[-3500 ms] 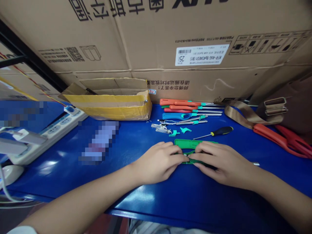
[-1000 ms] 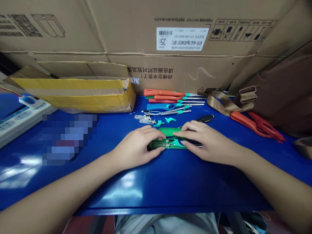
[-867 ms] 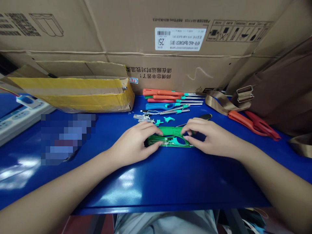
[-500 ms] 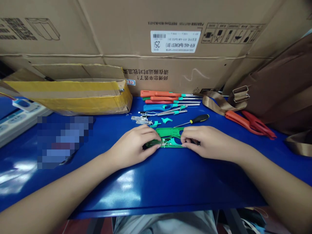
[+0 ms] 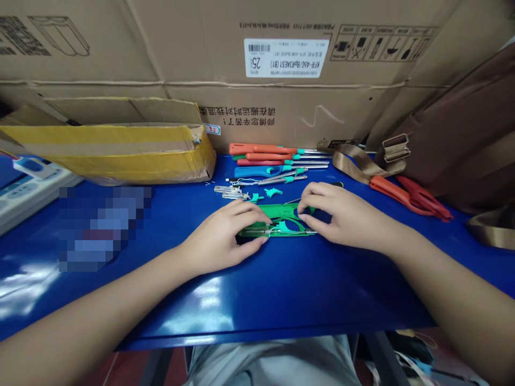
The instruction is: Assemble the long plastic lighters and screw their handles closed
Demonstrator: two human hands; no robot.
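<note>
Currently, your left hand [image 5: 225, 236] grips the left end of the green frame [image 5: 281, 213], with the fingers over its top and the thumb at its near edge. Your right hand [image 5: 346, 217] pinches the right end with curled fingers. The frame lies flat on the table [image 5: 281, 289], about mid-width and well back from the front edge. Open blue surface runs from the frame to that edge, crossed only by your forearms.

Just behind the frame lie small metal parts [image 5: 227, 190] and teal pieces [image 5: 272, 192]. Behind these, a row of tools [image 5: 273, 158] lies close against the carton [image 5: 120, 53], which closes off the rear. A taped box [image 5: 120, 153] bounds the left rear. Red cutters [image 5: 410, 193] and a strap [image 5: 354, 160] lie to the right, apart from your right hand.
</note>
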